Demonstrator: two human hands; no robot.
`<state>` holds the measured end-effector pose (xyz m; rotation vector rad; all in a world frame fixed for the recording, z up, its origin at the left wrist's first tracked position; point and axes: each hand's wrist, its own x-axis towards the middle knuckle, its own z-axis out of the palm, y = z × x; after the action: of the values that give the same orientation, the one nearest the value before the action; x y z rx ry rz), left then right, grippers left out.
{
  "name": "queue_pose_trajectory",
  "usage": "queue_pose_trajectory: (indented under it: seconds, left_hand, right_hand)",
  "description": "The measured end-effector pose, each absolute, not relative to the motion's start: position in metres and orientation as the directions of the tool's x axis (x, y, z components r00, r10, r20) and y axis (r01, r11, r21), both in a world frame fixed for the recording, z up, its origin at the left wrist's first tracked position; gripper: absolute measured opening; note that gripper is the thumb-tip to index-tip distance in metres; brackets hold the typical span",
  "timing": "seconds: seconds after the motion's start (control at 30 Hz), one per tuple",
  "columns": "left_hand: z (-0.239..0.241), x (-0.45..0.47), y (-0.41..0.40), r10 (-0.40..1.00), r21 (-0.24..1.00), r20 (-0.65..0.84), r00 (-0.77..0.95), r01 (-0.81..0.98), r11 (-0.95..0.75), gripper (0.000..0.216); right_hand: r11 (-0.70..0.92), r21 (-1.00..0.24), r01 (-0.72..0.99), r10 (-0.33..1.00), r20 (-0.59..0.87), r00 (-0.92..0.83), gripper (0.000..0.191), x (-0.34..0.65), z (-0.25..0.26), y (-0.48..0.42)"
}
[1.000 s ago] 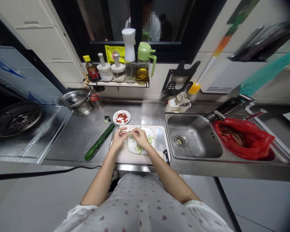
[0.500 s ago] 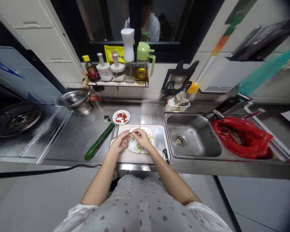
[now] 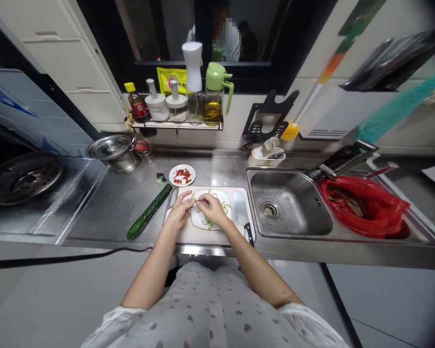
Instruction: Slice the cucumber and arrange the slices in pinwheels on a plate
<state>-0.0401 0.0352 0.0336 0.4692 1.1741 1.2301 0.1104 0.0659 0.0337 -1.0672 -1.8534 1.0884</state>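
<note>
Over the left part of a white plate (image 3: 203, 225), my two hands meet fingertip to fingertip. My right hand (image 3: 210, 208) is closed in a pinch on a small, thin cucumber slice (image 3: 197, 201), of which a dark green edge shows. The far end of that slice is at the thumb and fingers of my left hand (image 3: 180, 210), whose index finger is raised a little. Curved pale green cucumber slices (image 3: 226, 207) are laid out in clusters on the plate. The plate rests on a light cutting board (image 3: 188, 238), and a kitchen knife (image 3: 240, 208) lies at its right side.
A whole cucumber (image 3: 149, 212) lies left of the board. Behind are a small dish (image 3: 191, 181) of chopped red pieces and some cucumber scraps (image 3: 160, 178). The sink (image 3: 293, 203) is on the right, with a red bag (image 3: 369, 193). A lidded pot (image 3: 119, 154) stands back left.
My left fingers have spread slightly and the index finger has lifted. The cucumber slice between my hands has turned a little, showing less green. The other things stay in place.
</note>
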Motion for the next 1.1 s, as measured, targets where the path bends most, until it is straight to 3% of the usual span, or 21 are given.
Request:
queue_pose_trajectory:
  seconds: [0.13, 0.4, 0.83, 1.1]
  left_hand:
    - [0.035, -0.034, 0.035, 0.924, 0.903, -0.323, -0.203, -0.359, 0.237, 0.067]
    - [0.033, -0.024, 0.033, 0.941, 0.957, -0.154, -0.301, -0.283, 0.067, 0.062]
    - [0.024, -0.013, 0.036, 0.93, 0.969, -0.11, -0.349, -0.247, 0.022, 0.039]
    - [0.02, -0.011, 0.038, 0.918, 0.967, -0.141, -0.37, -0.251, 0.047, 0.039]
  right_hand:
    - [0.277, -0.917, 0.287, 0.91, 0.154, -0.385, 0.016, 0.109, 0.038, 0.065]
    - [0.174, -0.966, 0.192, 0.938, 0.103, -0.332, 0.017, 0.106, 0.036, 0.063]
    - [0.083, -0.986, 0.147, 0.955, 0.036, -0.295, 0.011, 0.105, 0.023, 0.069]
    - [0.07, -0.988, 0.136, 0.955, 0.027, -0.296, 0.014, 0.105, 0.02, 0.071]
